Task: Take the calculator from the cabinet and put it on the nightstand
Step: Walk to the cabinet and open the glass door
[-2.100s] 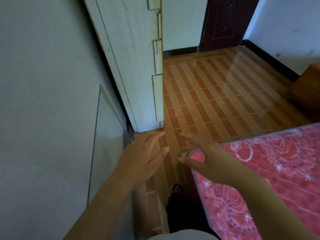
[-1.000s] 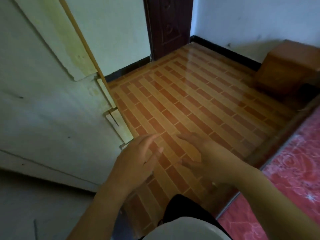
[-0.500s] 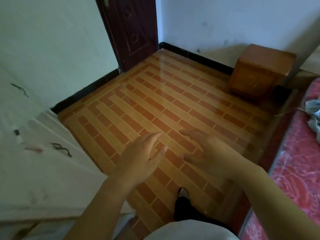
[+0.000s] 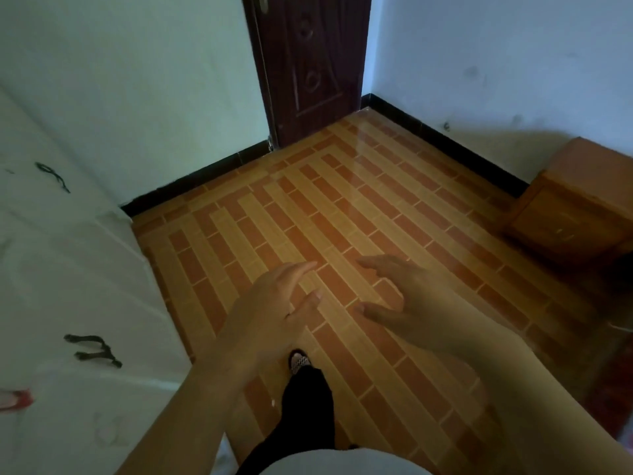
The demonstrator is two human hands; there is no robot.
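The white cabinet [image 4: 68, 286] fills the left side, its doors closed, with dark handles [image 4: 92, 349] on its front. A brown wooden nightstand [image 4: 575, 207] stands against the wall at the right edge. No calculator is in view. My left hand [image 4: 270, 313] and my right hand [image 4: 400, 296] hover side by side above the floor in the middle of the view, fingers relaxed and spread, holding nothing. Neither hand touches the cabinet or the nightstand.
An orange brick-pattern tiled floor [image 4: 342, 217] spreads between cabinet and nightstand. A dark wooden door [image 4: 308, 63] stands in the far corner. My dark trouser leg and shoe [image 4: 301, 365] show below my hands.
The view has swung right, from the wall, glass pane and red mattress to the cabinet front, door and nightstand. My hands keep the same open pose in front of me.
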